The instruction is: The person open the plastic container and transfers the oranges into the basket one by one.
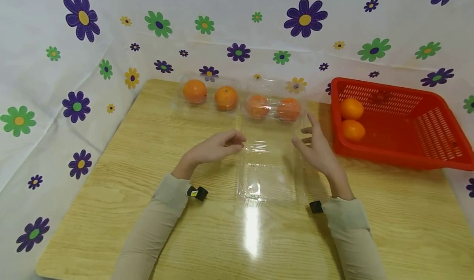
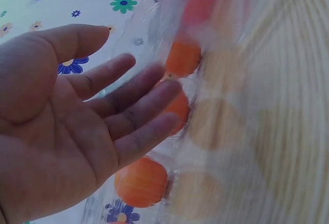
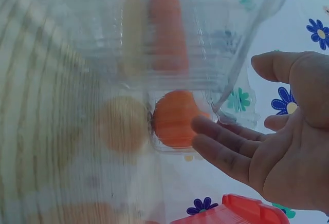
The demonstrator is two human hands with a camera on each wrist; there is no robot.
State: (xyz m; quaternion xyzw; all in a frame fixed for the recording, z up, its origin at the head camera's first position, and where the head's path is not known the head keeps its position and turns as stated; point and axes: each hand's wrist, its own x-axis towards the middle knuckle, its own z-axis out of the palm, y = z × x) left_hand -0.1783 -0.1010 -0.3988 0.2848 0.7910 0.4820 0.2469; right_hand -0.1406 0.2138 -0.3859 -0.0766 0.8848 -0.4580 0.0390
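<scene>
A clear plastic container (image 1: pixel 272 183) lies in the middle of the wooden table, reaching up to two oranges in clear plastic behind it, the left one (image 1: pixel 258 107) and the right one (image 1: pixel 288 109). At the container's left side is my left hand (image 1: pixel 218 146), fingers loosely bent with nothing in them; its palm and spread fingers (image 2: pixel 139 111) show in the left wrist view. On the other side my right hand (image 1: pixel 316 148) has its thumb and fingers apart, holding nothing. In the right wrist view its fingertips (image 3: pixel 198 126) overlap an orange (image 3: pixel 177 118) seen through plastic.
To the left at the back, another clear container holds two oranges, a left one (image 1: pixel 194 91) and a right one (image 1: pixel 226 98). A red plastic basket (image 1: pixel 392 156) with two more oranges (image 1: pixel 352 108) stands at the right. A flower-patterned white cloth (image 1: pixel 259 33) hangs behind the table (image 1: pixel 122 189).
</scene>
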